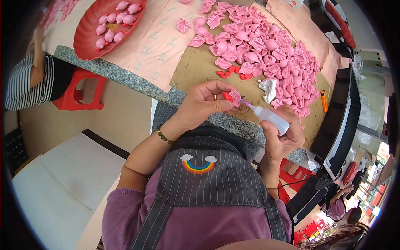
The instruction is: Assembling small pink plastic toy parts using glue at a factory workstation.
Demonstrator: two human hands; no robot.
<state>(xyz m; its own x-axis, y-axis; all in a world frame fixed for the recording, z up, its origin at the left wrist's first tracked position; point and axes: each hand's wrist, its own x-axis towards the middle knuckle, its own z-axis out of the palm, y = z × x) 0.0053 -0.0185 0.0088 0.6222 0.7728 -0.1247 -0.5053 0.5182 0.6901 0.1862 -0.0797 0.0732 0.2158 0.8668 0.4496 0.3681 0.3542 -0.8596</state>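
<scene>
Between the thumb and fingers of my left hand (204, 102) is a small pink molded piece (235, 98), with a red part (227, 96) beside it in the same pinch. My right hand (287, 135) is closed around a whitish squeeze bottle (273, 119). Its thin purple-tinted nozzle points left and meets or nearly meets the pink piece's edge; I cannot tell if they touch. Past my hands, a big heap of hollow pink pieces (287, 62) covers the brown board (193, 71). Several small red parts (235, 72) lie at its near side, and a crumpled white cloth (268, 89) rests by the heap.
A red scalloped bowl (83, 35) at the far left holds several pink-and-red figures. An orange-handled tool (323, 101) lies right of the heap. Granite edging (137, 75) borders the table; a dark rack (335, 112) stands rightward. Leftward are a red stool (81, 93) and a person in stripes (29, 79).
</scene>
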